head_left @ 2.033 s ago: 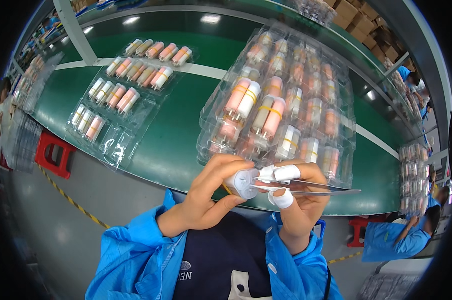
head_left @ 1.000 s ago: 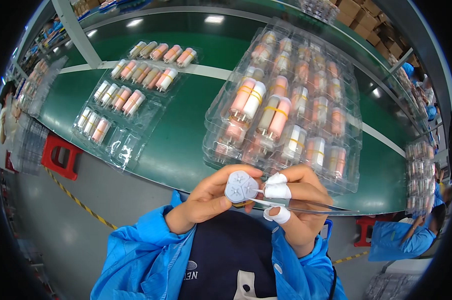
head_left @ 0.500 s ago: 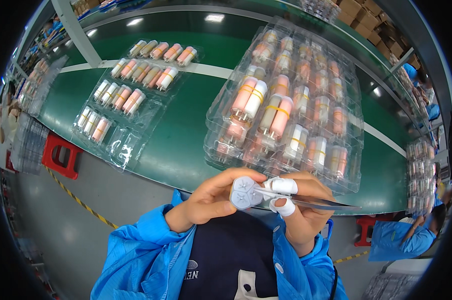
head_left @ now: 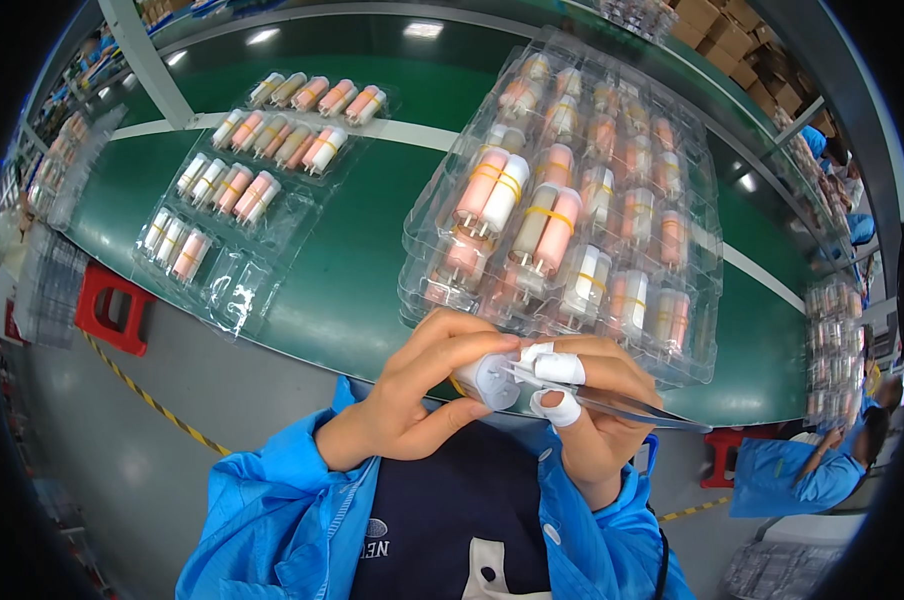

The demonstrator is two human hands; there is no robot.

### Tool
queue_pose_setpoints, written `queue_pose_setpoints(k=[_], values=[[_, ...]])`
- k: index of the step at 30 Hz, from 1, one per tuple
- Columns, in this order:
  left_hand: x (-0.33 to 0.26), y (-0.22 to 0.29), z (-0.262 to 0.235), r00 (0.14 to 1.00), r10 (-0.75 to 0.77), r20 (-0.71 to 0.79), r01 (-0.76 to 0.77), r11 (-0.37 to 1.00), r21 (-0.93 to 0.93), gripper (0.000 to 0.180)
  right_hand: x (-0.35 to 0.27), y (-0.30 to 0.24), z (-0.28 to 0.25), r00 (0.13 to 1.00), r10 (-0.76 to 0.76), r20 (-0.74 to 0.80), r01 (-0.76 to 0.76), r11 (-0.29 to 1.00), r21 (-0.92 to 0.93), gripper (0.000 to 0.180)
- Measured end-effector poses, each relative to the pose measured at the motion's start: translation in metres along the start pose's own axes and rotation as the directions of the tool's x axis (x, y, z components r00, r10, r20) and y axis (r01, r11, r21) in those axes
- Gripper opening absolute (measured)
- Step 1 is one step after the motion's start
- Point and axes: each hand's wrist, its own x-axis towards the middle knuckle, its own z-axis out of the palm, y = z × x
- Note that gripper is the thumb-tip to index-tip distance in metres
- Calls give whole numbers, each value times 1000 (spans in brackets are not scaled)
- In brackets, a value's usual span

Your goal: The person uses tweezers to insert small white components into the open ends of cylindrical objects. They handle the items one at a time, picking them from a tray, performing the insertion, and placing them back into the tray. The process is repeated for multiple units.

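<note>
My left hand (head_left: 407,395) grips a bundle of pale cylinders (head_left: 494,383) between thumb and fingers. The bundle's light grey end is turned up, and a bit of yellow band shows at its side. In my right hand (head_left: 607,425) are metal tweezers (head_left: 637,408), pinched between thumb and fingers wrapped in white tape. The tweezers' tips meet the right side of the grey end; whether they grip a small part there, I cannot tell. Both hands are in front of the table's near edge, below a stack of clear plastic trays (head_left: 697,365).
Pink, white and grey banded cylinders (head_left: 544,228) fill the stacked trays. Left of them, another clear tray (head_left: 234,300) holds several more on the green table (head_left: 352,270). A red stool (head_left: 112,305) stands at the left; a person in blue (head_left: 797,475) is at the right.
The bundle has tilted in my left hand, whose fingers have shifted over its top. The tweezers have moved slightly left with my right hand. The whole view has shifted a little.
</note>
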Motion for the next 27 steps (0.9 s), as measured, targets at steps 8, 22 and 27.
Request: queue_pose_setpoints(k=[8, 22, 27], values=[[0, 0, 0, 1000, 11, -10, -10, 997, 71, 44, -1, 5, 3, 1000, -31, -4, 31, 999, 16, 16], [2, 3, -1, 999, 41, 7, -41, 972, 231, 45, 0, 2, 1, 999, 35, 41, -34, 999, -20, 14], [0, 4, 2, 999, 36, -30, -28, 973, 231, 52, 2, 0, 1, 995, 78, 57, -78, 997, -7, 13]])
